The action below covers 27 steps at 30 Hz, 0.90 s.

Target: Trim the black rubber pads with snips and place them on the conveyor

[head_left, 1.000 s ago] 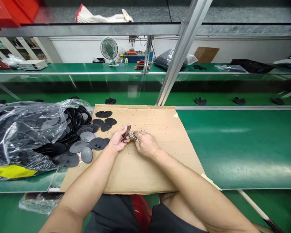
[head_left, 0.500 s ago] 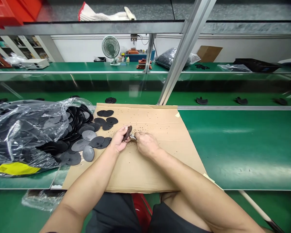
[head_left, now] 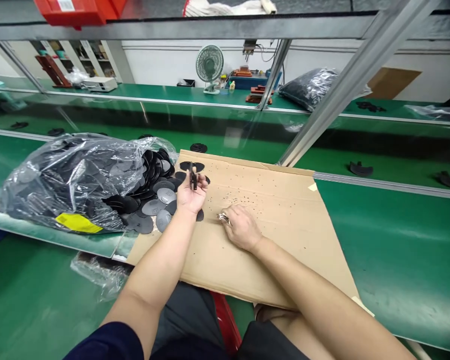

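My left hand [head_left: 191, 196] is raised over the cardboard sheet [head_left: 270, 235] and pinches a black plastic disc [head_left: 193, 178] on edge, near the loose discs [head_left: 161, 195] that spill from the bag. My right hand [head_left: 241, 227] rests on the cardboard, fingers closed on a small metal tool [head_left: 222, 217] whose tip shows at the fingertips. Tiny black trimmings lie scattered over the cardboard around both hands.
A clear plastic bag [head_left: 71, 180] full of black discs lies at the left on the green bench. A slanted metal post [head_left: 345, 85] rises behind the cardboard. More discs [head_left: 360, 168] sit on the green belt beyond. A fan [head_left: 209, 65] stands on the far bench.
My hands have come apart: the left one carried the disc up and left toward the pile, the right one stayed low with the tool. The view swung left.
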Available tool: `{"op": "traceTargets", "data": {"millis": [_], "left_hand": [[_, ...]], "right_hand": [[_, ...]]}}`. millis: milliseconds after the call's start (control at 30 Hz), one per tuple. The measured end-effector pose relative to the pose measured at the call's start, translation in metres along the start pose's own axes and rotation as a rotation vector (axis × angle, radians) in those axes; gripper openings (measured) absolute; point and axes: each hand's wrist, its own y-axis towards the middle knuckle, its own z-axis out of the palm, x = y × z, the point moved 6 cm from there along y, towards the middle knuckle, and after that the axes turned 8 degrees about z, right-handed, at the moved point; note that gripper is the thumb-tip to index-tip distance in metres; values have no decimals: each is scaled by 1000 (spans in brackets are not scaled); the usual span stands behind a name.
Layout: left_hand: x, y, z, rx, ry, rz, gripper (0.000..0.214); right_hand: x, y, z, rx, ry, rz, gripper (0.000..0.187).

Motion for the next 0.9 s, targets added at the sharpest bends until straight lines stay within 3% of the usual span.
{"op": "traceTargets", "data": {"millis": [100, 267, 433, 600, 767, 900], "left_hand": [[-9, 1, 0, 93, 43, 39, 23], [-11, 7, -6, 56, 48, 48, 23], [-5, 14, -6, 1, -126, -44, 21], [12, 19, -11, -27, -111, -40, 8], [35, 17, -12, 58, 27, -79, 39], [39, 13, -12, 54, 74, -102, 44]], "right_hand": [[25, 14, 6, 62, -45, -177, 19], [56, 31, 20, 221, -65, -410, 19], [57, 27, 17, 268, 32, -387, 23], [34, 8, 8, 248, -42, -316, 24], [12, -5, 12, 134, -110, -270, 25], [14, -6, 16, 130, -106, -322, 29]]}}
